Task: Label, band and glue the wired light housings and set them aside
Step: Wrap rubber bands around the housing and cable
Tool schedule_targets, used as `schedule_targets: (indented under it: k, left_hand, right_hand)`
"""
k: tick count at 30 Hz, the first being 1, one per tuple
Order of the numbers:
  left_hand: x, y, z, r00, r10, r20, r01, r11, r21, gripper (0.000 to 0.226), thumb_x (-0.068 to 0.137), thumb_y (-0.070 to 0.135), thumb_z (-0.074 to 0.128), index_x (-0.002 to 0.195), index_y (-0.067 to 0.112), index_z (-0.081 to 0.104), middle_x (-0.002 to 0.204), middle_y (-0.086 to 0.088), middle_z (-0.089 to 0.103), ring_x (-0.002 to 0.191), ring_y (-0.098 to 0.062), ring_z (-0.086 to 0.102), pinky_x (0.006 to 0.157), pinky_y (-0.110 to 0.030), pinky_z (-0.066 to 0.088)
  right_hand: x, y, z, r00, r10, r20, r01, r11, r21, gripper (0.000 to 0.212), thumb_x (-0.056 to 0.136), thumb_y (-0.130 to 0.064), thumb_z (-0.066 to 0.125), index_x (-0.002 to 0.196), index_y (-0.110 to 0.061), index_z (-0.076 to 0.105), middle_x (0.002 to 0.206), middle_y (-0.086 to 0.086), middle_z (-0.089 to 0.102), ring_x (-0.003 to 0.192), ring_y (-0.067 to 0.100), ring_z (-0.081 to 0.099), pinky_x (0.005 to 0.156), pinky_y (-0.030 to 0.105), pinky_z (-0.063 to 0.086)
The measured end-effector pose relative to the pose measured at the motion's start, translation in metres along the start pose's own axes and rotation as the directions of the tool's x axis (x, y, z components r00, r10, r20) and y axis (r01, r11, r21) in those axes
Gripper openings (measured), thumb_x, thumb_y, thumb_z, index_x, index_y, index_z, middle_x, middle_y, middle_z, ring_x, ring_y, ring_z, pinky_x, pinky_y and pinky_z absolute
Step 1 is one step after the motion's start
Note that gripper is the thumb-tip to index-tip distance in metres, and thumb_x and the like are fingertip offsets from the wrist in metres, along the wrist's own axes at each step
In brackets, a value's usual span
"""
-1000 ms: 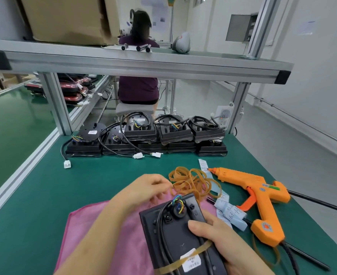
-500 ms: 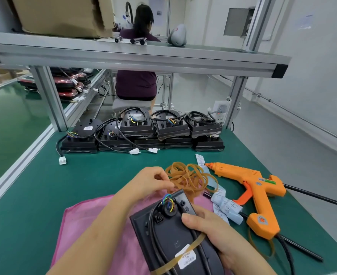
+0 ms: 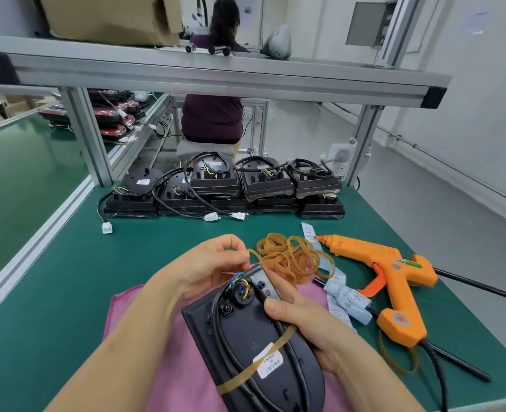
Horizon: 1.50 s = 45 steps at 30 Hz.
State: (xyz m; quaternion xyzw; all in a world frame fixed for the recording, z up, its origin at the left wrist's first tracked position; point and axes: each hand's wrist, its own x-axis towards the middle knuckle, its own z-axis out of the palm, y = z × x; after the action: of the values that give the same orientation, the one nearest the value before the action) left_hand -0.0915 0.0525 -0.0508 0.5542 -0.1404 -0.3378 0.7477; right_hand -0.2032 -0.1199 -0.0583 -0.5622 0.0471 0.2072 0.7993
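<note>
We find no text that we can actually read. The white sticker (image 3: 268, 364) on the black plastic light housing (image 3: 239, 331) carries lines of dark print, and the pale paper label strips (image 3: 348, 301) beside the orange plastic glue gun (image 3: 394, 275) bear small print, all too blurred to make out. The gun's round emblem (image 3: 399, 318), its green sticker (image 3: 410, 264) and the small white label (image 3: 143, 182) on a far black housing (image 3: 132, 200) are equally illegible.
</note>
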Motion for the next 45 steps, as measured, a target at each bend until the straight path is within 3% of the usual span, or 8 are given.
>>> schedule_targets:
  k: [6,10,15,19,24,29,39,45]
  left_hand:
    - [-0.014,-0.002,-0.003,0.996,-0.09,0.01,0.09,0.996,-0.027,0.018,0.076,0.011,0.071,0.083,0.01,0.055,0.072,-0.009,0.059,0.057,-0.016,0.056,0.053,-0.026,0.05]
    - [-0.022,0.0,0.0,0.987,-0.16,-0.017,0.159,0.958,0.237,0.011,0.077,0.008,0.074,0.082,0.008,0.064,0.073,-0.009,0.064,0.059,-0.015,0.059,0.057,-0.025,0.052]
    - [-0.029,0.017,0.007,0.978,0.153,-0.143,-0.087,0.918,0.387,0.013,0.091,0.012,0.061,0.081,0.011,0.052,0.053,0.004,0.039,0.046,-0.011,0.037,0.05,-0.019,0.035]
    - [-0.043,0.034,0.024,0.943,0.32,-0.088,-0.249,0.857,0.452,0.006,0.079,0.022,0.062,0.075,0.019,0.064,0.057,0.01,0.048,0.051,-0.007,0.038,0.051,-0.013,0.036]
    - [-0.062,0.042,0.042,0.923,0.35,0.16,-0.348,0.582,0.735,0.01,0.082,0.022,0.063,0.078,0.027,0.07,0.077,0.01,0.07,0.072,-0.001,0.061,0.071,-0.013,0.046]
    - [-0.081,0.034,0.034,0.842,0.526,0.121,-0.341,0.344,0.875,0.023,0.08,0.048,0.053,0.092,0.034,0.066,0.074,0.006,0.069,0.077,-0.014,0.057,0.073,-0.019,0.043]
    - [-0.091,0.006,0.019,0.789,0.57,-0.229,-0.223,0.613,0.758,0.011,0.07,0.024,0.074,0.073,0.03,0.065,0.067,-0.005,0.063,0.057,-0.005,0.051,0.058,-0.015,0.041]
    - [-0.088,0.003,0.014,0.839,0.489,-0.238,-0.192,0.675,0.712,0.031,0.083,0.0,0.07,0.07,0.027,0.062,0.063,-0.002,0.06,0.051,-0.009,0.048,0.052,-0.021,0.045]
  right_hand:
    - [-0.001,-0.003,0.007,0.985,-0.03,0.17,0.021,0.998,0.055,0.091,0.054,-0.025,0.093,0.135,-0.016,0.051,0.128,0.019,0.062,0.107,0.034,0.065,0.089,0.04,0.055]
    - [0.0,0.002,0.008,0.999,-0.022,0.034,0.023,0.999,-0.04,0.085,0.051,-0.022,0.089,0.124,0.002,0.055,0.117,0.027,0.065,0.093,0.035,0.066,0.081,0.04,0.056]
    - [-0.001,0.003,0.011,0.999,0.011,-0.042,-0.016,0.993,-0.119,0.074,0.057,-0.022,0.082,0.121,0.005,0.057,0.113,0.028,0.066,0.095,0.036,0.065,0.085,0.041,0.054]
    - [0.0,-0.004,0.011,0.998,0.036,-0.055,-0.044,0.987,-0.153,0.056,0.067,-0.02,0.077,0.116,0.003,0.061,0.11,0.026,0.069,0.093,0.035,0.067,0.087,0.041,0.055]
    - [0.003,-0.004,0.013,0.999,0.014,-0.049,-0.016,0.999,-0.044,0.042,0.072,-0.019,0.074,0.108,0.001,0.066,0.105,0.024,0.069,0.088,0.031,0.067,0.08,0.035,0.056]
    - [-0.001,0.001,0.005,0.993,-0.067,-0.094,0.076,0.993,0.089,0.038,0.074,-0.022,0.073,0.107,-0.003,0.071,0.108,0.024,0.069,0.092,0.033,0.069,0.079,0.038,0.056]
    - [-0.011,0.003,0.004,0.961,-0.121,-0.249,0.162,0.975,0.153,0.051,0.067,-0.022,0.075,0.114,-0.003,0.065,0.108,0.025,0.07,0.093,0.038,0.07,0.072,0.039,0.057]
    - [-0.016,-0.005,0.005,0.951,-0.172,-0.257,0.2,0.976,0.088,0.044,0.067,-0.023,0.074,0.109,-0.009,0.069,0.108,0.02,0.071,0.094,0.036,0.07,0.073,0.038,0.058]
